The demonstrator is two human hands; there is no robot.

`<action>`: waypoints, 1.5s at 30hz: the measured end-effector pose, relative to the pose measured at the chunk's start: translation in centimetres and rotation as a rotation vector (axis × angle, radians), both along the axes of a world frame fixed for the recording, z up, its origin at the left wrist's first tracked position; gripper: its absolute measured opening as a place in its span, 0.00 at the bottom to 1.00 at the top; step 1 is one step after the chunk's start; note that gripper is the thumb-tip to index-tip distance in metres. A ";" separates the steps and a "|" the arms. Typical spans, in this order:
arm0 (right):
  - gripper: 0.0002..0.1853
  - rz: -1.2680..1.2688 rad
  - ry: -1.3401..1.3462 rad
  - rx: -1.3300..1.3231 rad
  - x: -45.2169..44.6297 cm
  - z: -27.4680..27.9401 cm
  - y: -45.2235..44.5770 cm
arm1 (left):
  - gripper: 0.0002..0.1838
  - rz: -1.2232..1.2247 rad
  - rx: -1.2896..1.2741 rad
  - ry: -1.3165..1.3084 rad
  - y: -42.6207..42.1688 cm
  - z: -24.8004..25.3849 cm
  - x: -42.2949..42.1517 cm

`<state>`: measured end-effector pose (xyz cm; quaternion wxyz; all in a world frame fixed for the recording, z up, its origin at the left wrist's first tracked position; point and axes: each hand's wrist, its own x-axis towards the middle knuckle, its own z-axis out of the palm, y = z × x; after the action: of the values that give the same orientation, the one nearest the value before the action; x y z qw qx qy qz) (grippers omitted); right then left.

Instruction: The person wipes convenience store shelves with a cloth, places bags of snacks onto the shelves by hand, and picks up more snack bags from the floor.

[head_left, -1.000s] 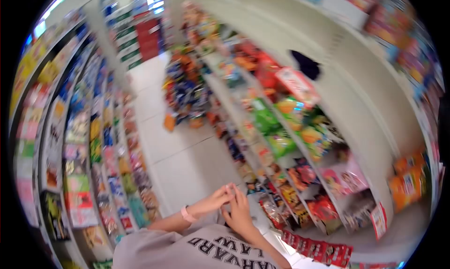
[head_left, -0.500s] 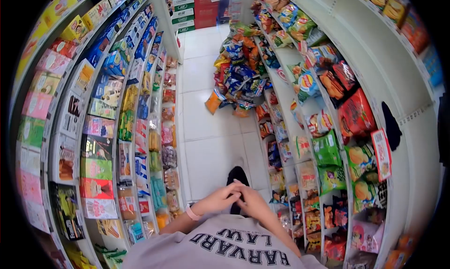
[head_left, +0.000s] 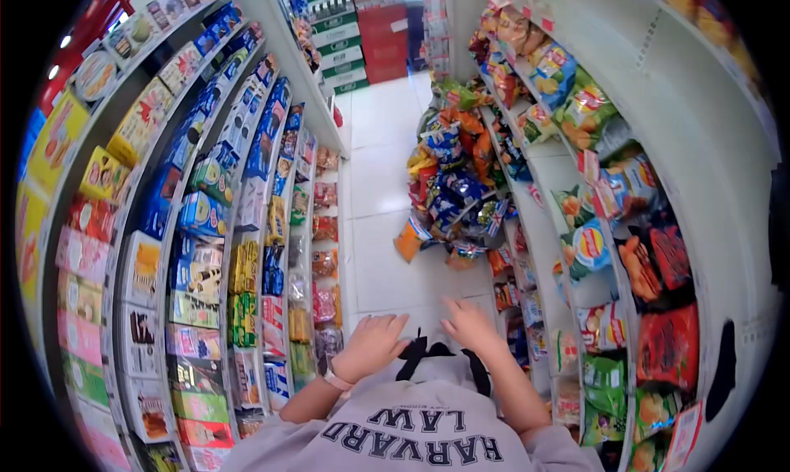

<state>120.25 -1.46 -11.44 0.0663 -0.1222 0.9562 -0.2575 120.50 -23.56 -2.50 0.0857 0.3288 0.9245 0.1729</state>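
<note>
My left hand (head_left: pixel 371 345) hovers in front of my waist, palm down, its fingers stretched out and holding nothing. A pale band circles that wrist. Apart from it, my right hand (head_left: pixel 471 325) is also empty, with its fingers extended toward the aisle. Both are above the dark cords at the hem of my grey shirt (head_left: pixel 411 435). Ahead on the floor, against the right shelves, lies a heap of snack bags (head_left: pixel 454 176), mostly blue and orange. An orange bag (head_left: pixel 411 240) sits at its near edge.
Shelves of boxed biscuits (head_left: pixel 197 270) line my left. The right shelves carry chip bags (head_left: pixel 588 246), with gaps between some. White tiled floor (head_left: pixel 374 196) runs between them. Stacked green-and-white cartons (head_left: pixel 337 40) and red boxes (head_left: pixel 382 40) stand at the far end.
My hands were clasped together and have now parted, fingers extended. The view has shifted, so the heap and shelves appear lower and farther right.
</note>
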 end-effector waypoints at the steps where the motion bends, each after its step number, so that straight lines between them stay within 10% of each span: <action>1: 0.24 0.009 0.007 -0.001 -1.4 -0.3 -0.4 | 0.24 0.022 -0.049 0.039 0.1 -0.6 -1.5; 7: 0.25 0.025 -0.181 -0.326 -9.4 -4.5 -0.6 | 0.23 0.093 0.022 -0.419 1.9 -6.1 -12.7; 14: 0.23 -0.391 -0.716 -0.440 -19.3 -15.0 4.6 | 0.18 0.417 0.189 -0.572 2.6 -28.1 -24.0; 17: 0.22 -1.293 -0.963 -1.436 -21.0 -24.6 5.1 | 0.13 0.653 0.130 -0.891 1.4 -38.1 -28.2; 21: 0.18 -1.396 -1.328 -1.038 -23.5 -39.6 5.2 | 0.11 0.970 0.005 -1.176 -0.3 -51.4 -33.1; 26: 0.16 -1.411 -1.369 -0.712 -27.5 -55.1 4.0 | 0.13 0.734 -0.211 -0.967 0.9 -63.4 -39.7; 30: 0.32 -1.649 -1.436 -0.927 -35.5 -61.9 3.3 | 0.21 0.573 -0.377 -1.018 4.3 -71.5 -44.1; 34: 0.49 -1.868 -1.373 -1.316 -40.3 -66.1 4.5 | 0.33 1.150 -0.093 -1.381 7.1 -81.1 -45.0; 36: 0.47 -1.873 -1.351 -1.376 -40.7 -67.8 4.8 | 0.29 1.659 0.271 -1.634 9.9 -80.5 -48.1; 45: 0.23 -2.037 -0.950 -1.541 -38.4 -71.9 4.1 | 0.13 1.835 0.535 -1.163 10.7 -84.9 -49.8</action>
<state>81.83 2.63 -83.39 0.0837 0.7253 0.1219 -0.6724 70.65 -12.89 -87.35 0.2715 -0.6008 0.5691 0.4914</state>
